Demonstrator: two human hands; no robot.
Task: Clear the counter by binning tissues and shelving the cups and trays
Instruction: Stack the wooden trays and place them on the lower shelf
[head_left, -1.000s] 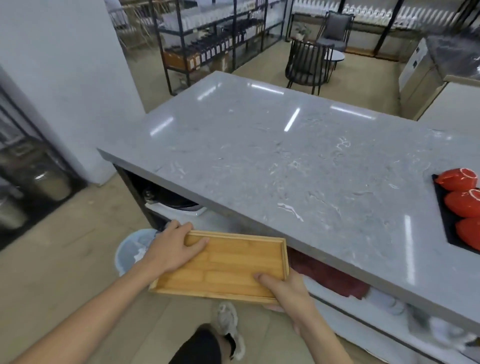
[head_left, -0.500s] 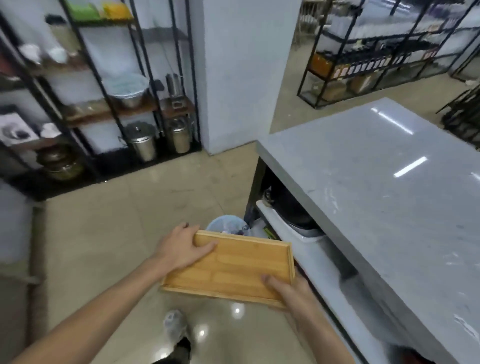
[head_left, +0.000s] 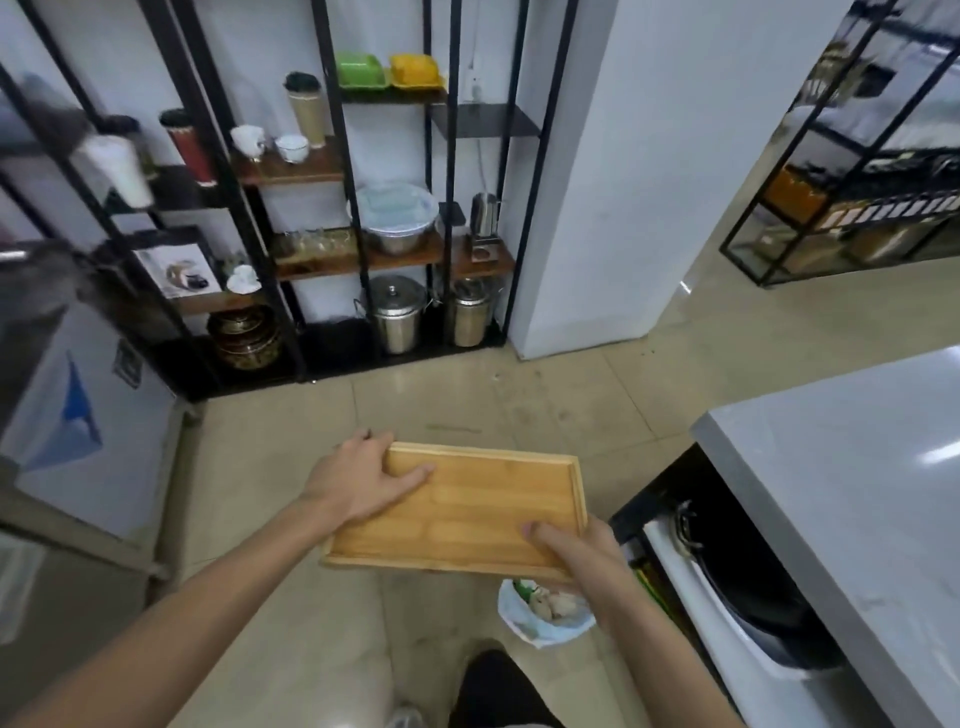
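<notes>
Both hands are clamped on a bamboo tray (head_left: 470, 512), held level above the floor; the left hand (head_left: 358, 480) grips its far left corner with fingers (head_left: 410, 475) spread over the tray's inner face, and the right hand (head_left: 576, 556) holds the near right corner, thumb on top; below the right hand a bin (head_left: 543, 616) lined with a pale bag stands on the beige tiled floor (head_left: 467, 405), just beside the grey stone surface (head_left: 852, 478), whose lower shelf carries a dark pan; ahead, a black-framed shelf rack (head_left: 363, 208) against the white wall holds cups (head_left: 275, 143), a steel bowl, lidded steel pots and green and yellow containers; a white pillar (head_left: 623, 182) stands to its right.
</notes>
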